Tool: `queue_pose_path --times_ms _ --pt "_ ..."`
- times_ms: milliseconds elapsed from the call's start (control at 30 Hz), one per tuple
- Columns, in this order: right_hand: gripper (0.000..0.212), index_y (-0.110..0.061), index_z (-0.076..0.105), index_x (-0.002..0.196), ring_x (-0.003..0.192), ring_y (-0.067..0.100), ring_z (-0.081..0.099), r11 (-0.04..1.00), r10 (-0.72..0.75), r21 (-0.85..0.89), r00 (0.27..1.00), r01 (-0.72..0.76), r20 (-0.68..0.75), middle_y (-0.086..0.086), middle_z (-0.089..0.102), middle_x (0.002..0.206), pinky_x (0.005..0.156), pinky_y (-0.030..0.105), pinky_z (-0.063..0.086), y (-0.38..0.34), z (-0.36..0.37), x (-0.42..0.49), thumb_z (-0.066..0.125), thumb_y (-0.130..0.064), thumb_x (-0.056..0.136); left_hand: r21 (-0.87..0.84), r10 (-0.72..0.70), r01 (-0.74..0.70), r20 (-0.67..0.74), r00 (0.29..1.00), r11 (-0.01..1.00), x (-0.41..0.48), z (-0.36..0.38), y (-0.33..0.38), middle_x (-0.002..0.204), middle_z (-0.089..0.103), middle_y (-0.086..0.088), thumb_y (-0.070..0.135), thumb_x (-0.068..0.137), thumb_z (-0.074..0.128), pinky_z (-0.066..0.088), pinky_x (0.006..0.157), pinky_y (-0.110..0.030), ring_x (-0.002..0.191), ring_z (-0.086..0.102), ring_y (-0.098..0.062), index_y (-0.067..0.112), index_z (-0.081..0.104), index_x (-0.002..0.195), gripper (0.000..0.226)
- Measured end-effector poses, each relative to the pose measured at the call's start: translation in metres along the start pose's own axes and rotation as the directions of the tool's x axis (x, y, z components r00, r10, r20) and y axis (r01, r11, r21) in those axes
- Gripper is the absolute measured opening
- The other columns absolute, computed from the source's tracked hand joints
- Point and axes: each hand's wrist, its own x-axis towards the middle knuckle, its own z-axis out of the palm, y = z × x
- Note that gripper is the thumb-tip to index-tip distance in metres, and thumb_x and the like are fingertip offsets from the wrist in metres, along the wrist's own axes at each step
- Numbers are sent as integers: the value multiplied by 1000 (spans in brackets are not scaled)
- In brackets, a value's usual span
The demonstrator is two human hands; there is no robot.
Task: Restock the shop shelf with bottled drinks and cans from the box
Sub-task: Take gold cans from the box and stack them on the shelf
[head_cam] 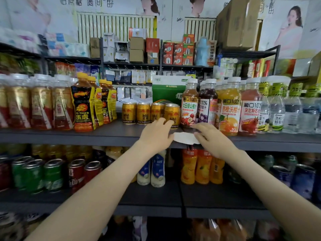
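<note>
Several gold cans [143,113] stand in a row mid-shelf on the dark upper shelf [111,134], with the front one [172,114] nearest my hands. My left hand [156,134] rests on the shelf edge, its fingers reaching the base of that front can and its thumb touching the left end of a white paper slip [184,137]. The slip hangs over the shelf edge. My right hand [212,139] pinches its right end, fingers on top and thumb in front, just below a juice bottle [189,105]. No box is in view.
Yellow Hi-Tiger bottles [83,105] and red-gold bottles [41,103] fill the shelf's left; juice bottles [230,106] and water bottles [293,110] fill the right. A green carton [168,93] stands behind the cans. The lower shelf [149,195] holds cans and bottles.
</note>
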Motion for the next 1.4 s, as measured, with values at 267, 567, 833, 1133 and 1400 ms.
queue_pose_path --times_ms 267,567,833,1133,1400 --pt "34 -2 57 122 111 27 54 965 -244 21 919 263 -309 14 60 119 96 36 43 -123 59 0 53 -10 90 -61 -85 78 -114 990 995 -75 -18 -50 140 45 -6 29 96 47 42 97 -38 124 46 -26 17 40 142 48" --pt "34 0 59 119 108 29 57 813 -431 315 869 490 -242 14 63 113 95 40 49 -387 188 -6 55 -8 87 70 -437 444 -91 895 893 -308 -64 -226 133 52 -10 23 91 55 47 87 -40 115 53 -31 10 47 137 48" --pt "41 -3 50 132 120 29 48 620 -663 537 748 572 -30 13 56 125 103 38 40 -650 312 -62 52 -13 92 267 -772 740 19 636 617 -573 -113 -370 128 52 -12 25 93 50 50 84 -42 111 55 -34 11 42 139 49" --pt "46 -8 41 140 126 25 43 538 -815 611 542 580 204 8 49 132 103 36 39 -825 446 -98 46 -20 96 262 -950 913 59 308 312 -753 -106 -466 136 46 -8 29 97 43 43 94 -34 119 49 -26 16 33 145 50" --pt "53 -16 30 146 129 22 39 582 -813 660 349 475 466 4 38 144 99 30 39 -969 634 -86 47 -17 96 276 -987 961 162 -24 22 -878 -45 -613 140 42 -8 30 99 40 47 93 -40 118 50 -28 16 30 146 50"
